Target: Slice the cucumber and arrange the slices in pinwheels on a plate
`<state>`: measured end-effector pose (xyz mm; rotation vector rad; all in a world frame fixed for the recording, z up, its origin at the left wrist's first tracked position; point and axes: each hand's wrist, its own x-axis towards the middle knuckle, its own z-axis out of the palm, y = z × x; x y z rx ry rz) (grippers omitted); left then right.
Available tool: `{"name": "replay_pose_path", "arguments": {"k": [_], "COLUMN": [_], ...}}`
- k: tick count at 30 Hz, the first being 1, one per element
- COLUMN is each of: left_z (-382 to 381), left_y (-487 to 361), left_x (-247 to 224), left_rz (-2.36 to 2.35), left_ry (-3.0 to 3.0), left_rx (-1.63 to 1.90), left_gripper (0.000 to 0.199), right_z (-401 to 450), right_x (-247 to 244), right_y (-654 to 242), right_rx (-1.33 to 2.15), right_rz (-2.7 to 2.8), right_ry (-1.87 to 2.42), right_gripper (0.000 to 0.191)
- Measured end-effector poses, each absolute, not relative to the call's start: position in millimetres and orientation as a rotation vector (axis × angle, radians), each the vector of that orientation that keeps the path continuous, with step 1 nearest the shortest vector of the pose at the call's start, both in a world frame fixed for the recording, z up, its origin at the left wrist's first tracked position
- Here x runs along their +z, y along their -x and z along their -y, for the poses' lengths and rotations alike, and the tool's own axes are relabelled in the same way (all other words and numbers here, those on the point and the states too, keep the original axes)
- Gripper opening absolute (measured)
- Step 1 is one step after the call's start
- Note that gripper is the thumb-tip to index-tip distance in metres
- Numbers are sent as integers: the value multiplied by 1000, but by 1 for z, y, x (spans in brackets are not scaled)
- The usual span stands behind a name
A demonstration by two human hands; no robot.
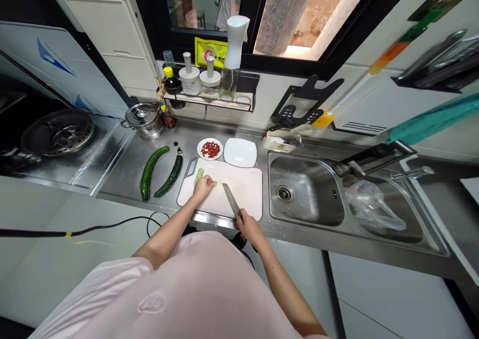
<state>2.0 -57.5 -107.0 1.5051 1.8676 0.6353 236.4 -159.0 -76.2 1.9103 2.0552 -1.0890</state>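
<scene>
View: head camera, looking down at a steel counter (112, 179) with a sink beyond the person's pink shirt (187, 289).

Left hand (203, 188): clenched, fingers curled over a cucumber (199, 177) on the board, most of it hidden beneath the hand; pale slices lie fanned just beside the fingertips.

Right hand (249, 228): grasping the handle of a knife (231, 201), blade tilted down toward the board, its tip near the slices but apart from them.

Cutting board (239, 194): white, at the counter's front edge, under both hands.

Beside the board: two whole-looking cucumbers (150, 172) lie on the steel to its left; a white square plate (240, 152) and a small plate of chopped red chilli (210, 149) sit just behind it.

Left of these: a steel pot (142, 120) with its lid on stands near a dark stove (57, 132).

Right: a steel sink (305, 192), then a second basin holding a plastic bag (374, 207), with a tap (411, 173) over it.

Back wall: a shelf (209, 102) under the window holds a dark sauce bottle (172, 82), two lidded jars (189, 77) and a glass oil bottle (228, 84).
</scene>
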Motion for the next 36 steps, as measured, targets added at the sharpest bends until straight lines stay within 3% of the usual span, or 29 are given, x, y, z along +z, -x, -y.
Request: {"name": "replay_pose_path", "arguments": {"k": [12,29,36], "left_z": [92,90,92], "left_y": [62,61,59], "left_x": [-121,-115,-112], "left_rz": [-2087,-2246,-2245], "left_ry": [-1351,-1450,-1473], "left_rx": [658,418,435], "left_gripper": [14,8,11], "right_z": [154,154,153], "right_x": [-79,-83,-83], "right_y": [-234,-237,-242], "right_rx": [-1056,-996,-1004], "right_rz": [-2094,-2115,-2147], "right_ry": [-1903,-1925,-2261], "right_gripper": [20,21,29]}}
